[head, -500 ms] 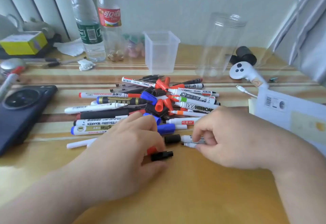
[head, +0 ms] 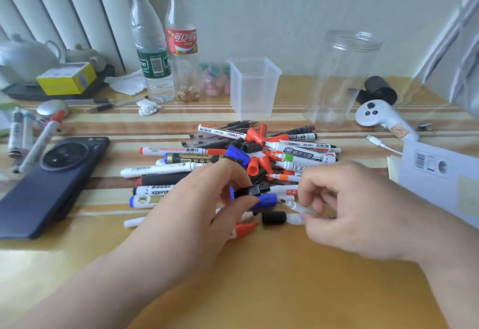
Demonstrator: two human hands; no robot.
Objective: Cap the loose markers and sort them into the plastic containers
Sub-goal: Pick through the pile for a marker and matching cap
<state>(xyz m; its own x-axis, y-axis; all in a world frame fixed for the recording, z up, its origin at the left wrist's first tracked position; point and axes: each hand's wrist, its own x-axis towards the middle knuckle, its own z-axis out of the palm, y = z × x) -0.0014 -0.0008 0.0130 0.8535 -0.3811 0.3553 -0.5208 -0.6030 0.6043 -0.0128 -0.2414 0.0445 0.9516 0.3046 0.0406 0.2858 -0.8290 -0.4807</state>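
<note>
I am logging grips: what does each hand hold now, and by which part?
The left hand pinches a black cap at one end; the right hand pinches a white marker by its barrel.

Left grip [head: 207,206] pinches black cap [head: 255,190]; right grip [head: 344,206] pinches uncapped white marker [head: 295,206]. Marker pile [head: 259,155] just beyond both grips; square tub [head: 254,87], clear jar [head: 339,79] farther back.
</note>
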